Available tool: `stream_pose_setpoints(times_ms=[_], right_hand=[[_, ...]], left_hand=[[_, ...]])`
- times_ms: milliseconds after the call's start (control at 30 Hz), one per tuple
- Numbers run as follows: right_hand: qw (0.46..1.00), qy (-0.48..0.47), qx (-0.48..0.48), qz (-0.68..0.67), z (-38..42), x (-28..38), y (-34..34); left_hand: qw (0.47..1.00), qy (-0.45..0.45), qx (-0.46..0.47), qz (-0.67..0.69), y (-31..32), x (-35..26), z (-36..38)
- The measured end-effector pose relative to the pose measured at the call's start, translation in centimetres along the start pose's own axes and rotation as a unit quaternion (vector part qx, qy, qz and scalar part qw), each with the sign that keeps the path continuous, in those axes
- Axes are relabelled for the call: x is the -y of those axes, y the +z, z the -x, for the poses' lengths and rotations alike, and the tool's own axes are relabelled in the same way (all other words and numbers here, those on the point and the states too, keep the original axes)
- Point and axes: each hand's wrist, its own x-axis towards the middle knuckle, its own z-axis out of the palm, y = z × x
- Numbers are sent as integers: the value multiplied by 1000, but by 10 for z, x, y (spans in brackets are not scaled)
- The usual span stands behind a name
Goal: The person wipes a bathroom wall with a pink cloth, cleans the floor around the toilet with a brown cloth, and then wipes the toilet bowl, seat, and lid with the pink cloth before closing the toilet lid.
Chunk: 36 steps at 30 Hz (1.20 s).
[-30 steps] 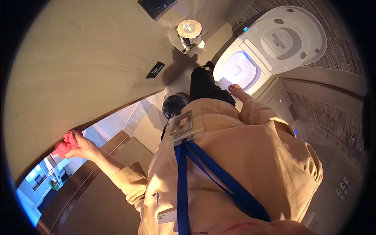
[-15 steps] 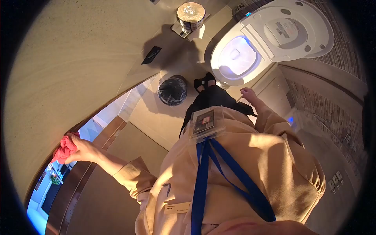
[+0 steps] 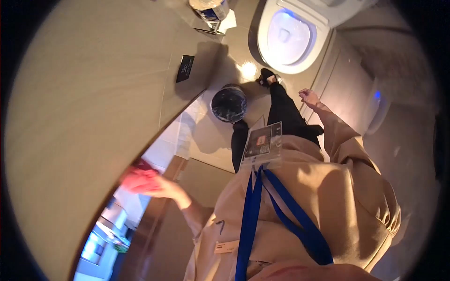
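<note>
Red cloth (image 3: 137,180), bunched in my left hand (image 3: 161,188) whose fingers close on it at the wall's (image 3: 93,117) edge, could slip during wiping, while my right hand (image 3: 309,97) hangs open, empty.

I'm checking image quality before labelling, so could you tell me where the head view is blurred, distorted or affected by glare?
Head view: fisheye bends the wall edge and leaves black corners; the left hand and its red cloth are smeared by motion blur; a bright glare spot sits on the floor beside the dark bin; the toilet bowl glows bluish-white; the right hand is fairly sharp.
</note>
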Motion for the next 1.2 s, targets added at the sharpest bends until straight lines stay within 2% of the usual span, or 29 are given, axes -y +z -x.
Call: stream_pose_setpoints(times_ms=[33, 67, 100, 133, 167, 200, 233, 267, 333, 367, 400, 433, 467, 567, 600, 633, 667, 700, 733, 767, 800, 867, 900, 933, 1000, 1033, 1100, 1133, 1200], right_hand=[[999, 27, -19, 23, 6, -10, 22], [999, 40, -21, 9, 15, -25, 45], [997, 72, 12, 39, 21, -38, 69], [992, 94, 40, 70, 16, -44, 87], [990, 15, 23, 135, 13, -54, 109], [978, -62, 8, 201, 13, -69, 131], [982, -33, 29, 184, 5, -77, 152], [985, -8, 49, 167, -8, -76, 172], [995, -10, 78, 63, -32, -60, 201], [995, -29, 52, 78, -40, -45, 211], [994, -46, 27, 95, -52, -37, 221], [995, -59, 33, 76, -76, -52, 240], [995, -74, 40, 56, -101, -64, 260], [998, -52, 21, -29, -164, -18, 246], [993, -117, 2, 14, -198, -43, 252], [981, -182, -18, 57, -238, -73, 263], [973, -188, -77, 112, -282, -98, 276], [958, -195, -133, 165, -319, -115, 286], [956, -195, -132, 176, -338, -103, 278], [954, -196, -132, 186, -354, -83, 266], [936, -198, -176, 231, -373, -79, 264], [950, -135, -155, 235, -415, -65, 260], [960, -109, -146, 213, -430, -53, 257], [959, -114, -147, 212, -453, -53, 260], [902, -179, -282, 273, -506, -49, 266], [905, -180, -269, 277, -519, -47, 264], [892, -177, -287, 301, -534, -42, 262], [883, -165, -297, 325, -538, -41, 263], [873, -170, -303, 342, -540, -43, 264]], left_hand=[[983, -109, 30, 147, 1, 4, 26], [984, -20, 103, -142, -31, 67, 71], [966, -62, 159, -196, -41, 80, 108], [911, -264, 286, -138, -44, 86, 124], [889, -263, 369, -62, -47, 101, 148], [856, -254, 428, -142, -48, 116, 174], [811, -246, 508, -151, -43, 116, 187], [745, -350, 551, -136, -41, 131, 203], [705, -294, 640, -84, -30, 200, 247], [707, -293, 639, -79, -4, 211, 255], [677, -329, 650, -106, 26, 214, 256], [642, -365, 660, -135, 49, 217, 257], [639, -368, 661, -135, 72, 227, 262], [604, -498, 601, -159, 130, 289, 292], [586, -554, 578, -127, 145, 309, 300], [590, -550, 581, -111, 160, 318, 303], [595, -546, 582, -96, 173, 328, 304], [539, -576, 592, -167, 177, 349, 308], [651, -454, 592, -138, 173, 365, 320], [653, -444, 597, -141, 170, 377, 325], [655, -433, 603, -144, 166, 383, 326], [720, -344, 584, -147, 167, 377, 319], [675, -430, 578, -163, 180, 357, 302], [710, -394, 563, -155, 187, 349, 296], [736, -369, 532, -198, 215, 323, 277], [742, -366, 527, -195, 221, 318, 272], [727, -443, 486, -199, 227, 319, 268], [732, -440, 482, -193, 225, 330, 272], [785, -375, 461, -174, 221, 344, 281]])
